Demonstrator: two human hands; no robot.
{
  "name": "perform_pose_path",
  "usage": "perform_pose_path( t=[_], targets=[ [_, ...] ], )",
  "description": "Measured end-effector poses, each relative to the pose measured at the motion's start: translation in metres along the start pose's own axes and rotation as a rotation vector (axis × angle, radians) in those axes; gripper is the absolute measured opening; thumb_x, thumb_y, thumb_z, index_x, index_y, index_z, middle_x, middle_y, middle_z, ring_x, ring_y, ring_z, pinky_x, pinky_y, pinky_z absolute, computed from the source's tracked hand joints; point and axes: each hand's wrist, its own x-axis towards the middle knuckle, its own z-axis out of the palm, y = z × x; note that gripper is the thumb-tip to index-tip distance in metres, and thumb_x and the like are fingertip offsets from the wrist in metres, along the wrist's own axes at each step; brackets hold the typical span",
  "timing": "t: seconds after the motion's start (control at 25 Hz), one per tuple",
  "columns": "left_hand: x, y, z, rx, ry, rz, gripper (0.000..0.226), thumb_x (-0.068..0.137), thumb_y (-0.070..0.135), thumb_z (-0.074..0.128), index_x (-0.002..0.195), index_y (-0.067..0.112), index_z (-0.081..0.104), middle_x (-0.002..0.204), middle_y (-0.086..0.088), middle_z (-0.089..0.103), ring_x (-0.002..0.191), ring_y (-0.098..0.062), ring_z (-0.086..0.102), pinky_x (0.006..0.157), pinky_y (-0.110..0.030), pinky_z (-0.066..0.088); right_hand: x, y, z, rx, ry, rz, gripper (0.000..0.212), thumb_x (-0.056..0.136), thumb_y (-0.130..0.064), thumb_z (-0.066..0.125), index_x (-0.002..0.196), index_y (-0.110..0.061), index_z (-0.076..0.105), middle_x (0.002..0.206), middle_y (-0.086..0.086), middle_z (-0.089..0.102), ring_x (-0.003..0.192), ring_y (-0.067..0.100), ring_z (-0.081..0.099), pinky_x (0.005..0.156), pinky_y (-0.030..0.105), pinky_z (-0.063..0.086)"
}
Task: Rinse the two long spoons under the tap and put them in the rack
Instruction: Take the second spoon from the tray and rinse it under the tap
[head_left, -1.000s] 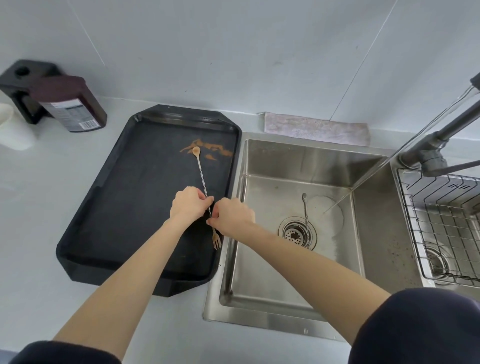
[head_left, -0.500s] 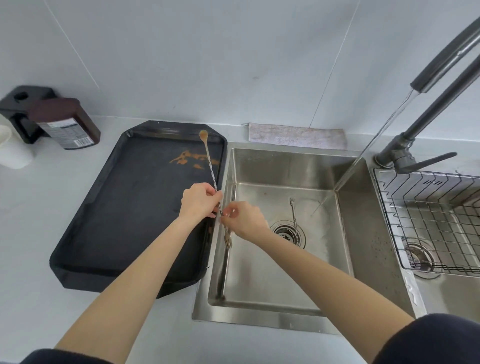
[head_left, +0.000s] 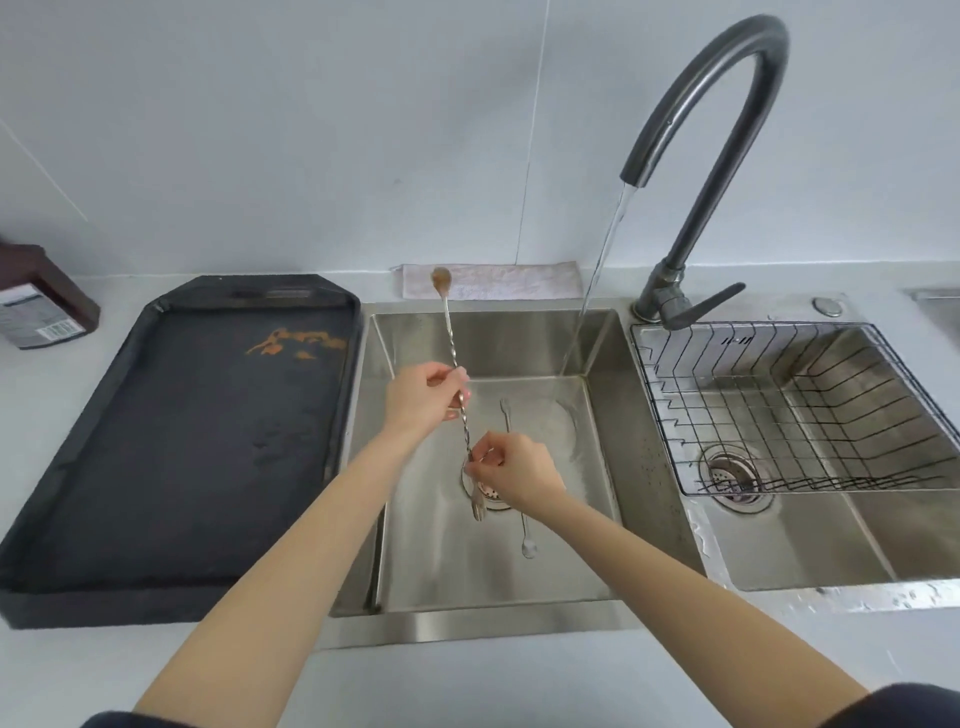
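I see the long twisted-stem metal spoon (head_left: 451, 338), brown residue on its small bowl at the far end and a small fork at its near end, held over the left basin of the stainless steel double sink (head_left: 608, 467); it slants from far to near above the basin floor, well to the left of the stream. My left hand (head_left: 423, 400) is closed on the stem about midway, fingers wrapped around it, and my right hand (head_left: 514, 475) pinches the stem lower down, just above the fork end, thumb and fingertips together on the metal. The second long thin metal spoon (head_left: 525, 535) lies flat on the basin floor, running near to far past the round drain strainer (head_left: 491, 493), partly hidden by my right hand. Water (head_left: 602, 260) falls from the dark grey arched tap (head_left: 727, 78) onto the far right part of this basin's floor. In the right basin sits the black wire dish rack (head_left: 779, 405). To the left of the sink a black rectangular plastic tray (head_left: 171, 447) lies on the white counter, with an orange-brown smear (head_left: 296, 340) at its far end. A pale folded cloth (head_left: 498, 280) lies along the wall behind the sink, and a dark brown labelled bottle (head_left: 36, 301) stands at the far left edge
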Motion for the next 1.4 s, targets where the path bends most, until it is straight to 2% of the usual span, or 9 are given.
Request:
perform_pose_path(
  t=[0.2, 0.36, 0.48, 0.64, 0.76, 0.92, 1.12, 1.28, 1.4],
  targets=[
    [0.000, 0.010, 0.044, -0.065, -0.048, -0.016, 0.009, 0.089, 0.015, 0.055, 0.090, 0.010, 0.062, 0.065, 0.001, 0.061, 0.050, -0.001, 0.060, 0.049, -0.014, 0.053, -0.003, 0.029, -0.039, 0.087, -0.044, 0.032, 0.005, 0.082, -0.032, 0.064, 0.079, -0.029, 0.066, 0.086, -0.006, 0.063, 0.088, 0.013, 0.059, 0.079, 0.026, 0.046],
    [0.005, 0.014, 0.066, 0.015, -0.093, -0.017, 0.016, 0.090, 0.015, 0.056, 0.100, 0.007, 0.064, 0.076, -0.006, 0.064, 0.063, -0.010, 0.062, 0.049, -0.014, 0.053, 0.019, 0.022, -0.088, 0.397, 0.081, -0.001, 0.023, 0.090, -0.033, 0.056, 0.103, -0.018, 0.066, 0.093, -0.001, 0.067, 0.088, 0.014, 0.063, 0.063, 0.019, 0.043],
    [0.005, 0.013, 0.078, 0.074, -0.107, -0.027, 0.007, 0.088, 0.019, 0.058, 0.092, 0.017, 0.064, 0.068, 0.000, 0.063, 0.062, -0.011, 0.058, 0.047, -0.011, 0.051, 0.037, 0.008, -0.119, 0.630, 0.109, 0.008, 0.030, 0.093, -0.022, 0.052, 0.119, -0.009, 0.060, 0.107, 0.003, 0.067, 0.089, 0.012, 0.061, 0.063, 0.016, 0.045],
    [0.008, 0.007, 0.093, 0.057, -0.114, -0.089, 0.015, 0.086, 0.019, 0.060, 0.090, 0.009, 0.069, 0.058, 0.004, 0.060, 0.055, -0.014, 0.054, 0.052, -0.021, 0.047, 0.055, 0.005, -0.131, 0.765, 0.056, 0.018, 0.030, 0.092, -0.015, 0.054, 0.122, -0.008, 0.058, 0.126, 0.012, 0.064, 0.106, 0.020, 0.062, 0.072, 0.018, 0.045],
    [0.011, 0.011, 0.101, 0.022, -0.124, -0.111, 0.009, 0.086, 0.019, 0.060, 0.083, 0.016, 0.068, 0.057, 0.004, 0.058, 0.052, -0.013, 0.052, 0.052, -0.020, 0.047, 0.063, 0.008, -0.135, 0.828, 0.037, 0.031, 0.013, 0.090, -0.007, 0.057, 0.101, -0.010, 0.063, 0.130, 0.024, 0.058, 0.119, 0.037, 0.056, 0.064, 0.017, 0.044],
    [0.020, 0.018, 0.108, 0.024, -0.126, -0.114, 0.011, 0.087, 0.019, 0.059, 0.089, 0.016, 0.069, 0.060, 0.001, 0.058, 0.052, -0.011, 0.051, 0.051, -0.018, 0.046, 0.073, 0.013, -0.138, 0.842, 0.030, 0.022, 0.015, 0.090, 0.002, 0.053, 0.101, -0.007, 0.060, 0.125, 0.024, 0.061, 0.083, 0.029, 0.067, 0.058, 0.015, 0.044],
    [0.029, 0.013, 0.110, 0.072, -0.150, -0.116, 0.017, 0.086, 0.021, 0.061, 0.097, 0.013, 0.071, 0.061, 0.004, 0.060, 0.052, -0.009, 0.053, 0.050, -0.016, 0.045, 0.077, 0.018, -0.143, 0.922, -0.006, 0.043, 0.021, 0.090, 0.001, 0.053, 0.079, -0.016, 0.057, 0.106, 0.010, 0.061, 0.076, 0.009, 0.061, 0.067, 0.017, 0.045],
    [0.030, 0.007, 0.109, 0.120, -0.159, -0.082, 0.018, 0.085, 0.024, 0.062, 0.096, 0.013, 0.072, 0.062, 0.003, 0.062, 0.054, -0.010, 0.054, 0.057, -0.020, 0.046, 0.081, 0.018, -0.150, 0.953, 0.001, 0.062, 0.014, 0.090, -0.002, 0.055, 0.083, -0.014, 0.059, 0.102, 0.007, 0.064, 0.087, 0.015, 0.063, 0.070, 0.019, 0.046],
    [0.029, 0.003, 0.109, 0.141, -0.164, -0.069, 0.019, 0.084, 0.027, 0.063, 0.096, 0.016, 0.072, 0.062, 0.006, 0.064, 0.047, 0.001, 0.055, 0.060, -0.019, 0.046, 0.083, 0.017, -0.157, 0.970, 0.014, 0.059, 0.011, 0.092, -0.005, 0.053, 0.099, -0.012, 0.058, 0.088, -0.001, 0.064, 0.079, 0.009, 0.063, 0.065, 0.015, 0.049]
  ],
)
